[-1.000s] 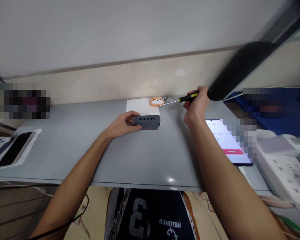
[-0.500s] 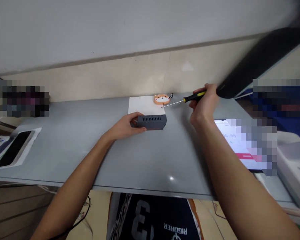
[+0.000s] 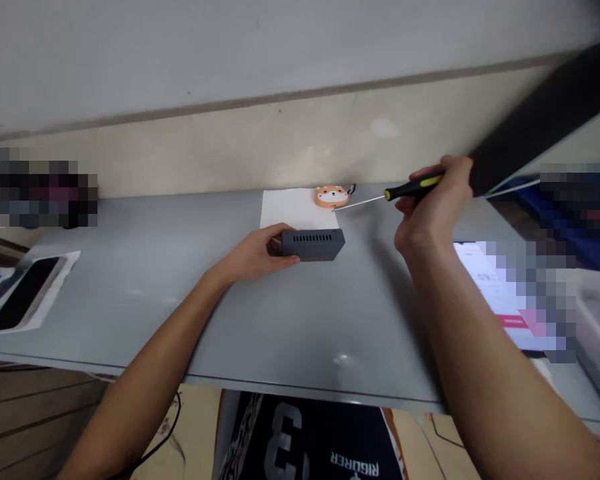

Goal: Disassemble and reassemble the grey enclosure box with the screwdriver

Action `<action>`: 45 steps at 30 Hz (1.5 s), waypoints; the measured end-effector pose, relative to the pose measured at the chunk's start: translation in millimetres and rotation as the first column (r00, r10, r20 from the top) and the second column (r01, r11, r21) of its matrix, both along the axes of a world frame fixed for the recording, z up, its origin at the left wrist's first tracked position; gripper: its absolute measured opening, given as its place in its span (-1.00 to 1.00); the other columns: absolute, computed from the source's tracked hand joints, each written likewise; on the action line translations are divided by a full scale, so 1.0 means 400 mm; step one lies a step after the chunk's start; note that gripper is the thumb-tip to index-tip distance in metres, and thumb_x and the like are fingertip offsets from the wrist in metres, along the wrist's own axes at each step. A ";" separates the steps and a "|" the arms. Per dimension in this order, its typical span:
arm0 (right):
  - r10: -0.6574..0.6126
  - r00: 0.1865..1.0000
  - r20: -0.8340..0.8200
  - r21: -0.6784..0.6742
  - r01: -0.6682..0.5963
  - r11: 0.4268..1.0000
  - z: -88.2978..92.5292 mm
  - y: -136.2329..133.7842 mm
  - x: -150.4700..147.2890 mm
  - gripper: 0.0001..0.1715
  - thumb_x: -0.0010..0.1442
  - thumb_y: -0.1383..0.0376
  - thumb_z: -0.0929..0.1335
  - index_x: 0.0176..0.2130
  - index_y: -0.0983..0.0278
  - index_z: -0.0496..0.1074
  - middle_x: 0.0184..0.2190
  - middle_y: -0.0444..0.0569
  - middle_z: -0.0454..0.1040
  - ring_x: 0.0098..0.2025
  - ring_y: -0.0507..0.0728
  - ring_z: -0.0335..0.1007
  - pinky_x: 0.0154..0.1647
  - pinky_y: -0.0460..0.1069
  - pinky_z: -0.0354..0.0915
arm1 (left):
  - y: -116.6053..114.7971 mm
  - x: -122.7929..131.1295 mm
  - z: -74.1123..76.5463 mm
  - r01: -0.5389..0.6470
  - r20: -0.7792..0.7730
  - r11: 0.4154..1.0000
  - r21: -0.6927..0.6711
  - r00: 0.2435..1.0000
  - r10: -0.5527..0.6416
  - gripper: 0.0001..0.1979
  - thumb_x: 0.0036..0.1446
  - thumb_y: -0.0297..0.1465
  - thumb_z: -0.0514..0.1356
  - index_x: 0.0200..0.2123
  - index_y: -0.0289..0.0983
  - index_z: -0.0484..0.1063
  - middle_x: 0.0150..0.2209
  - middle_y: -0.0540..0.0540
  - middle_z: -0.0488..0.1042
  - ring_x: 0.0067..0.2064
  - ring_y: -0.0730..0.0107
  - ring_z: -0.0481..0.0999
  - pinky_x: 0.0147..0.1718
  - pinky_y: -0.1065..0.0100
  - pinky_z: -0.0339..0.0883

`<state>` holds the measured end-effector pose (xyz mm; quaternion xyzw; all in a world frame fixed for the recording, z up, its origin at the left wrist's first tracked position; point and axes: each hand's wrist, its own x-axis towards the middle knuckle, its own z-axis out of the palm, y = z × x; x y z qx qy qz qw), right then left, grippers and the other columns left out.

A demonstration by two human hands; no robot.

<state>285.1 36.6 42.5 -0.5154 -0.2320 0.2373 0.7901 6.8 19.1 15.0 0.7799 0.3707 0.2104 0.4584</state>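
My left hand (image 3: pixel 253 255) grips the left end of a small dark grey box with vent slots (image 3: pixel 313 244), which lies on the grey table (image 3: pixel 300 313). My right hand (image 3: pixel 430 210) is closed round the black and yellow handle of a thin screwdriver (image 3: pixel 413 187). Its thin shaft points left, and the tip sits just above the white sheet of paper (image 3: pixel 293 208), beside an orange animal-shaped trinket (image 3: pixel 333 196).
A phone (image 3: pixel 500 300) with a lit screen lies at the right, partly blurred out. A dark device on a white wrapper (image 3: pixel 23 293) rests at the table's left end. A black bar (image 3: pixel 540 113) slants across the upper right. A wall stands close behind the table.
The view has drifted left, so everything sits further right in the picture. My right hand with the screwdriver has pulled slightly right of the trinket. My left hand stays on the box.
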 end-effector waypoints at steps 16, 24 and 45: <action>-0.065 0.996 -0.053 -0.049 0.062 0.997 0.037 -0.016 0.007 -0.55 0.34 0.17 0.19 -0.57 0.20 0.22 -0.55 -0.13 0.21 -0.62 -0.02 -0.03 -0.70 -0.03 -0.08 | -0.021 0.004 0.026 0.026 -0.049 0.999 0.037 0.998 -0.024 -0.68 0.26 -0.28 0.26 0.05 -0.18 0.42 -0.03 -0.09 0.57 -0.06 0.25 0.59 -0.11 0.27 0.45; -0.079 0.996 -0.043 -0.012 0.079 0.997 0.032 -0.015 -0.009 -0.59 0.27 0.18 0.23 -0.59 0.20 0.23 -0.57 -0.12 0.24 -0.60 -0.03 -0.02 -0.72 -0.09 -0.11 | -0.020 -0.002 0.021 0.034 -0.038 0.999 0.033 0.999 -0.032 -0.59 0.25 -0.21 0.28 0.14 -0.13 0.39 0.00 -0.11 0.56 -0.08 0.25 0.59 -0.15 0.27 0.47; -0.041 0.997 -0.064 0.000 0.041 0.999 0.030 -0.027 -0.011 -0.57 0.26 0.13 0.24 -0.60 0.18 0.27 -0.54 -0.10 0.26 -0.56 0.01 -0.03 -0.63 -0.02 -0.13 | -0.006 0.007 0.028 -0.134 0.119 0.982 0.133 0.986 0.119 -0.68 0.18 -0.14 0.34 -0.07 -0.18 0.53 -0.01 -0.10 0.58 -0.14 0.39 0.52 -0.08 0.29 0.42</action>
